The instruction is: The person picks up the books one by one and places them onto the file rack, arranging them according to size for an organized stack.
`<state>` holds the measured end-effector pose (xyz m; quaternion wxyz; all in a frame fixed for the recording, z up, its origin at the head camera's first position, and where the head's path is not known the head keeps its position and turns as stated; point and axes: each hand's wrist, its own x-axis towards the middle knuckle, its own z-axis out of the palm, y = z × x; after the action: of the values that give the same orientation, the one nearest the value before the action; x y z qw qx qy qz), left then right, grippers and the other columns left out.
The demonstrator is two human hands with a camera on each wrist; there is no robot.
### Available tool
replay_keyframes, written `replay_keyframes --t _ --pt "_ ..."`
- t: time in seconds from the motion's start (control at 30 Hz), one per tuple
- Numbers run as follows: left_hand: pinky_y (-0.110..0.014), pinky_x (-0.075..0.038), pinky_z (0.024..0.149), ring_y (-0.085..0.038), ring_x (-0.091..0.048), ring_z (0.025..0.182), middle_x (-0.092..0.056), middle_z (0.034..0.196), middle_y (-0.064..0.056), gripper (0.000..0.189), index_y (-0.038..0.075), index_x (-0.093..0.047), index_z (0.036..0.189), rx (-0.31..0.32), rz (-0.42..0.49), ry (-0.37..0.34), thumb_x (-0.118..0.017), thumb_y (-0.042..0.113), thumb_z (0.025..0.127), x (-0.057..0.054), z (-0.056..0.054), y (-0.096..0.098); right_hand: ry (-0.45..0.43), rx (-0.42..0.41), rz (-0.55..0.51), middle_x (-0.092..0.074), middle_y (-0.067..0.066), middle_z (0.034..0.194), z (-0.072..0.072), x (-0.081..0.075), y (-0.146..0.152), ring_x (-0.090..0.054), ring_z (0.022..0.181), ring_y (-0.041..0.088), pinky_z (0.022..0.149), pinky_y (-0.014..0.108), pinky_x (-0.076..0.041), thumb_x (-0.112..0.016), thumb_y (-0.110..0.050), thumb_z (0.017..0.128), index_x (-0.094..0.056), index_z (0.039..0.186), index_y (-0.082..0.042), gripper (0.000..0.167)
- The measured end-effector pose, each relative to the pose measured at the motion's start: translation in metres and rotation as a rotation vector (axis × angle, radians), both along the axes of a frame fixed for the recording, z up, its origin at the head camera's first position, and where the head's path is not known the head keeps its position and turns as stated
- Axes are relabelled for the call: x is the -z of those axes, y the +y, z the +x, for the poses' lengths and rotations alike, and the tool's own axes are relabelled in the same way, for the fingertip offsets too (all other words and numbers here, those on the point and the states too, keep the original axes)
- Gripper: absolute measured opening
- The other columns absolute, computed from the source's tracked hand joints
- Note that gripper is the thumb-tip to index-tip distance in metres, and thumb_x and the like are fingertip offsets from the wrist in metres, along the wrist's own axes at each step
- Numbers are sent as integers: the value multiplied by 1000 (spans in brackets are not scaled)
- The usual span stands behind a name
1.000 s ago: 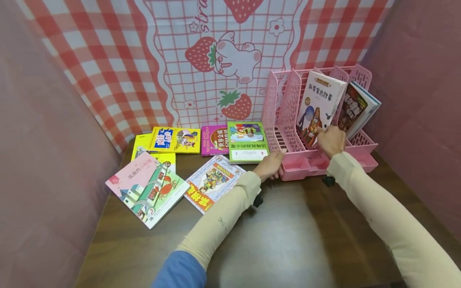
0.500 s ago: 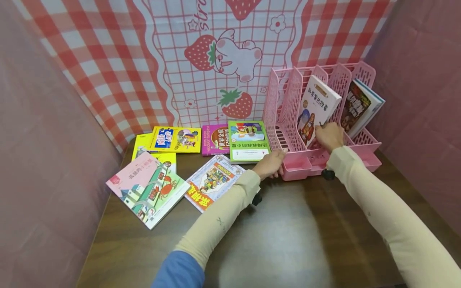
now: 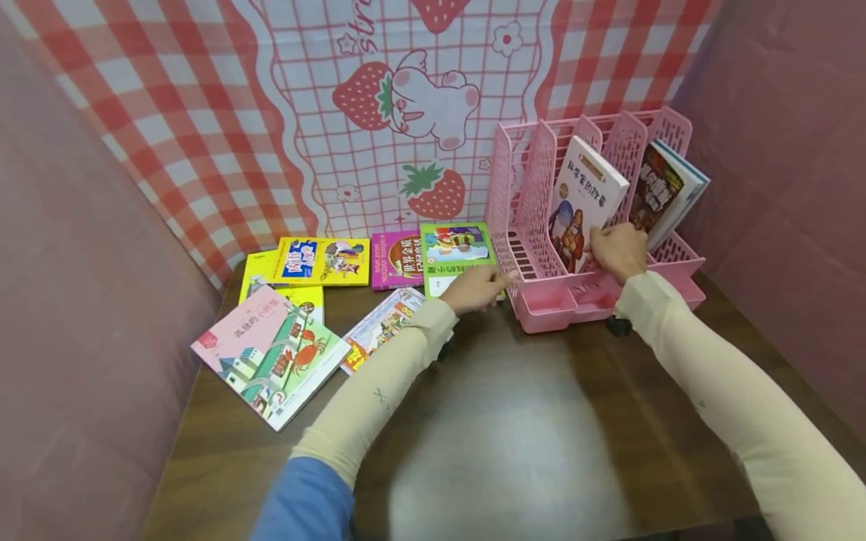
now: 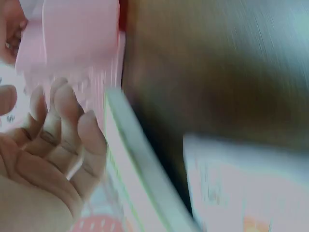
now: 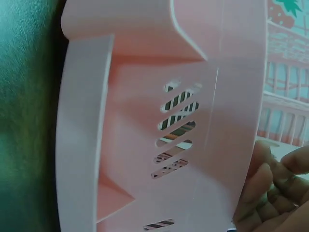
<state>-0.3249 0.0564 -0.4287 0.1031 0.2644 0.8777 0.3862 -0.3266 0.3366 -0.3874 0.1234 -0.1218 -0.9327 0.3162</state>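
Note:
In the head view my right hand (image 3: 619,252) is at the lower edge of a white-covered book (image 3: 588,191) leaning in the pink file rack (image 3: 544,300). In the right wrist view its fingers are loosely bent behind the rack's front wall (image 5: 212,145), with nothing visibly pinched. My left hand (image 3: 473,289) hovers off the rack's left corner, over the lower part of a green book (image 3: 460,244). Its fingers are relaxed and hold nothing in the left wrist view, beside the green book's pale edge (image 4: 140,159).
Dark-covered books (image 3: 659,188) lean in the rack's right compartment. On the wooden table (image 3: 514,436) lie a magenta book (image 3: 399,259), yellow books (image 3: 338,263), a pink-and-green crab book (image 3: 271,353) and a blue-bordered book (image 3: 386,319), partly under my left forearm.
The white book has settled lower and leans back in its compartment. My left hand has let go of the rack's corner and moved left. The right hand has eased slightly right of the book.

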Motion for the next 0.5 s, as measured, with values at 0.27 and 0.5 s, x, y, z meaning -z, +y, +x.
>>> replay_keyframes --t 0.27,0.5 --pt "-34 -51 78 -20 -62 83 -68 97 -8 34 5 -66 115 -74 -102 198 -53 35 108 -17 -12 -58 37 -86 0 -70 22 97 11 1 0 -58 88 36 81 49 -43 -47 -35 105 -70 101 0 42" --pt "-43 -50 99 -29 -64 114 -67 127 -15 47 1 -60 136 -154 -133 190 -53 38 107 -13 -6 -93 -43 -188 16 -65 27 121 14 2 4 -61 106 41 90 56 -48 -46 -53 105 -63 128 2 62"
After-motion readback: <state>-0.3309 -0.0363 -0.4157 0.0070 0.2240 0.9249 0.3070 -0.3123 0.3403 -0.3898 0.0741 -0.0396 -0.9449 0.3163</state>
